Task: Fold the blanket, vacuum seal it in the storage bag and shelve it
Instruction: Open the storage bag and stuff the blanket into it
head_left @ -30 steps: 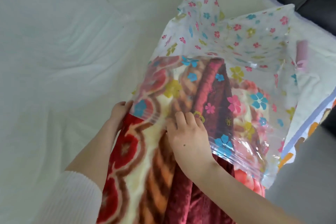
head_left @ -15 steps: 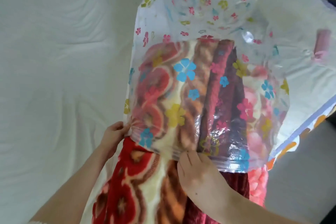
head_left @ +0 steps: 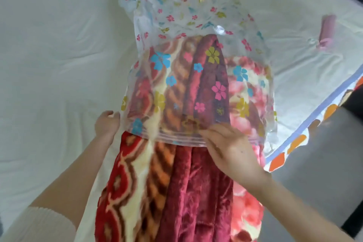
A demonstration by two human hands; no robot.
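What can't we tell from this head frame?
- Blanket: near end cut off by the bottom edge.
- Left hand: fingertips hidden behind the storage bag edge.
- Bag's zip seal: right end covered by the right hand.
- Pink object: too blurred to identify.

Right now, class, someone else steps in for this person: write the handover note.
Left hand: grips the bag's left mouth corner.
Right hand: fingers at the mouth's zip strip, apparently pinching it.
Blanket: folded, far end inside the bag, near half hanging out; both on the bed.
Done: folding, insertion begun.
Left: pull bag fully over, zip, vacuum, shelve.
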